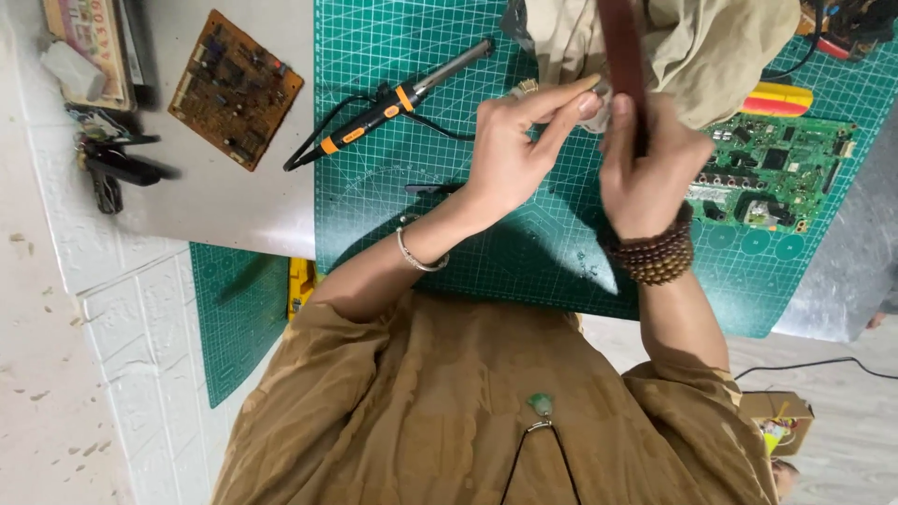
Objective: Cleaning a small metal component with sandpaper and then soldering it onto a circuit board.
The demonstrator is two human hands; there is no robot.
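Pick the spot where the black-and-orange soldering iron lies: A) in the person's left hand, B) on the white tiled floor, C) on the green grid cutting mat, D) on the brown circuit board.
C: the black-and-orange soldering iron rests on the green grid cutting mat, apart from both hands.

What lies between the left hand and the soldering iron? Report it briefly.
In the head view, between the left hand and the soldering iron lie only the bare green cutting mat and the iron's black cable.
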